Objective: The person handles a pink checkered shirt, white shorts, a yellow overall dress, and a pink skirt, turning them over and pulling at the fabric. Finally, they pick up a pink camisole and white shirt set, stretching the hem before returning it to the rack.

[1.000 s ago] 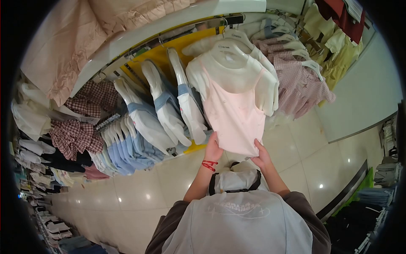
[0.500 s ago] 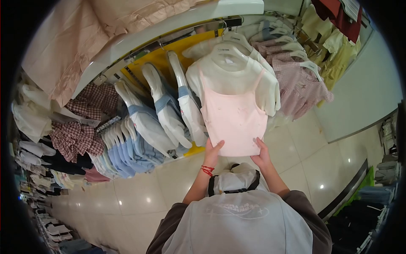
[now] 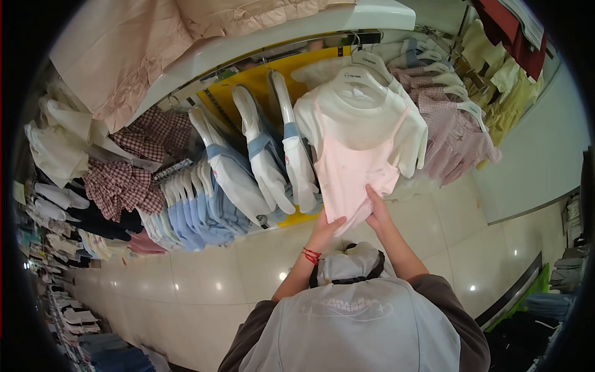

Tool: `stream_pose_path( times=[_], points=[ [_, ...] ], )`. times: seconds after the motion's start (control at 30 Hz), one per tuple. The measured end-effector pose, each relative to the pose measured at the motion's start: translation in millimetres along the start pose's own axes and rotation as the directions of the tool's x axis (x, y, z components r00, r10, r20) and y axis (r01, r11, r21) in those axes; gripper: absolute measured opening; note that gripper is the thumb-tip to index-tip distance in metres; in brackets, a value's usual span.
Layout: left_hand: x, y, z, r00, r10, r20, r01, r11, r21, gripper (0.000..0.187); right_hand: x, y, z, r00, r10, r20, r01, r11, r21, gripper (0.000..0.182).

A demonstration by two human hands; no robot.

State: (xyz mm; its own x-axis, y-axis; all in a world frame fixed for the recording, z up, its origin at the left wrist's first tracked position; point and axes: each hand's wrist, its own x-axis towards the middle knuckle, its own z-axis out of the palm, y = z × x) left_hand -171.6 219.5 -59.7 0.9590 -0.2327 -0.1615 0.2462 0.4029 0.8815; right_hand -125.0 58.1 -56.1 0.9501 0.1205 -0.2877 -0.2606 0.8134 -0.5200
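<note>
A pink camisole over a white T-shirt [image 3: 356, 155] hangs on a white hanger [image 3: 361, 75] at the front of a clothes rail. My left hand [image 3: 325, 229] grips the lower left hem of the pink top. My right hand [image 3: 377, 211] pinches the lower right part of it, and the fabric is gathered between the two hands. A red string bracelet [image 3: 310, 255] sits on my left wrist.
White and blue garments [image 3: 266, 158] hang to the left of it, pink checked dresses [image 3: 455, 133] to the right. Red plaid and folded clothes fill the far left racks. A white shelf [image 3: 279, 31] runs above. Glossy beige floor tiles [image 3: 204, 273] lie below.
My hands have moved closer together and upward on the pink top, bunching its hem that was spread flat before. The view has shifted slightly.
</note>
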Motion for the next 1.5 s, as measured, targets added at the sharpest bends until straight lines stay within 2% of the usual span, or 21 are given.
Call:
stream_pose_path(
  times=[0.17,0.27,0.37,0.47,0.57,0.67,0.73,0.77,0.8,0.9,0.97,1.07,1.27,1.37,1.47,1.5],
  points=[
    [0,7,-20,0.995,-0.083,0.052,0.092,0.972,-0.215,0.058,-1,-23,-20,0.998,-0.05,-0.023,0.054,0.971,0.232,0.049],
    [1,4,-26,0.971,-0.193,0.141,0.211,0.969,-0.128,0.061,12,-21,-49,0.999,-0.032,-0.031,0.037,0.984,0.173,0.051],
    [3,9,-38,0.833,-0.328,0.445,0.271,0.944,0.188,0.064,5,-19,-46,1.0,-0.012,-0.007,0.014,0.977,0.212,0.051],
    [10,12,-41,0.724,-0.318,0.612,0.28,0.946,0.161,0.063,-7,-19,-39,1.0,-0.024,0.001,0.023,0.964,0.264,0.047],
    [19,4,-42,0.771,-0.505,0.387,0.572,0.816,-0.076,0.059,-11,-22,-52,0.999,0.005,-0.043,-0.001,0.996,0.093,0.045],
    [46,9,-26,0.836,-0.496,0.235,0.544,0.807,-0.232,0.045,-23,-21,-66,0.997,0.066,-0.037,-0.063,0.994,0.09,0.041],
    [74,2,-28,0.949,-0.231,0.215,0.278,0.934,-0.225,0.035,-32,-23,-67,0.993,0.023,-0.118,-0.009,0.993,0.118,0.04],
    [86,-2,-29,0.975,-0.087,0.206,0.134,0.966,-0.222,0.03,-34,-25,-67,0.987,0.004,-0.158,0.017,0.991,0.13,0.039],
    [92,2,-32,0.994,-0.062,0.089,0.086,0.952,-0.294,0.024,-34,-28,-69,0.977,-0.041,-0.208,0.074,0.985,0.154,0.038],
    [101,6,-36,0.971,-0.014,-0.238,-0.099,0.884,-0.457,0.033,-34,-43,-81,0.928,-0.159,-0.337,0.237,0.949,0.206,0.036],
    [100,4,-47,0.95,-0.038,-0.31,-0.133,0.849,-0.512,0.04,-31,-52,-90,0.894,-0.225,-0.387,0.328,0.917,0.225,0.036],
    [97,-8,-68,0.916,-0.02,-0.402,-0.201,0.842,-0.5,0.042,-30,-62,-100,0.845,-0.285,-0.453,0.41,0.889,0.206,0.039],
    [84,-55,-113,0.832,0.006,-0.554,-0.219,0.922,-0.318,0.025,-26,-56,-120,0.846,-0.305,-0.437,0.385,0.917,0.105,0.042],
    [68,-71,-127,0.76,-0.025,-0.649,-0.012,0.999,-0.052,0.028,-17,-39,-152,0.785,-0.338,-0.519,0.355,0.932,-0.07,0.042],
    [50,-78,-134,0.774,0.004,-0.633,0.034,0.998,0.048,0.032,-25,-38,-162,0.741,-0.397,-0.541,0.122,0.872,-0.473,0.044],
    [46,-80,-135,0.793,0.005,-0.609,0.034,0.998,0.053,0.031,-26,-39,-166,0.738,-0.384,-0.554,0.044,0.847,-0.529,0.043]
  ],
)
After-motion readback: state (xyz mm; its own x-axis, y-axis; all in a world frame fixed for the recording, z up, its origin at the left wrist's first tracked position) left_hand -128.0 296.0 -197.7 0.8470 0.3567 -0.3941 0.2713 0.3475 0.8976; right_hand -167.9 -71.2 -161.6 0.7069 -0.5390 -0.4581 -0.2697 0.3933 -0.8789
